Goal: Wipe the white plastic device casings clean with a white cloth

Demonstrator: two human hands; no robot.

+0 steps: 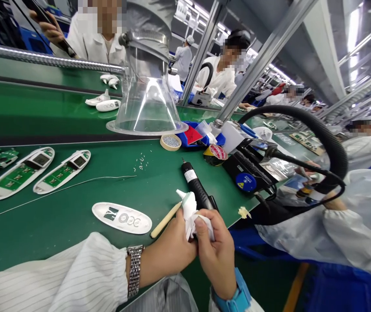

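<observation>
My left hand (pixel 172 240) is closed around a white handheld device (pixel 188 203) with a pointed tip, which looks like an ear thermometer. Pressed against it, a crumpled white cloth (pixel 207 224) is pinched in my right hand (pixel 217 247). Both hands meet at the bench's front edge, so the device's lower part is hidden. Just beyond them lies a black electric screwdriver (pixel 198 186), its bit pointing away. A pale yellow stick (pixel 166 220) rests beside my left hand. Left of it is a white oval cover (pixel 122 218) with cut-outs.
Two white housings with green circuit boards (pixel 62 172) lie at left, near a thin wire (pixel 75 187). Loose small white bits (pixel 141 162) are scattered mid-bench. A clear fume hood (pixel 146 108) hangs above. A black machine (pixel 248 169) stands at right; a co-worker's sleeve (pixel 328 229) is beyond.
</observation>
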